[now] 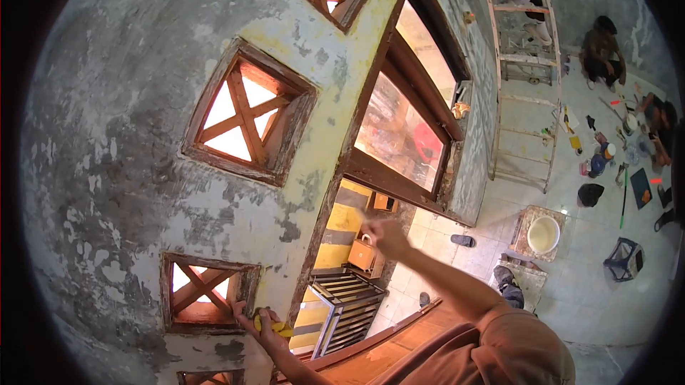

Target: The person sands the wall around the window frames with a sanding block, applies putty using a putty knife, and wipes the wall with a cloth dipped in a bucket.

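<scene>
My left hand [267, 331] is at the right side of a small square opening [203, 292] with crossed brown wooden bars. Its fingers are curled around a yellow thing [284, 329], too small to name, and a fingertip is at the frame. My right hand [387, 239] is raised in front of the wooden door frame, fingers closed. A pale blurred shape shows at its fingertips; what it holds cannot be made out. Beyond that hand lies a brown box-like thing [362, 255].
The patchy grey wall [121, 135] has further barred openings. A ladder [524, 99] stands at the right, with a person's leg high on it. Other people sit by scattered tools. A white bucket [544, 235] and a metal rack [349, 299] are below.
</scene>
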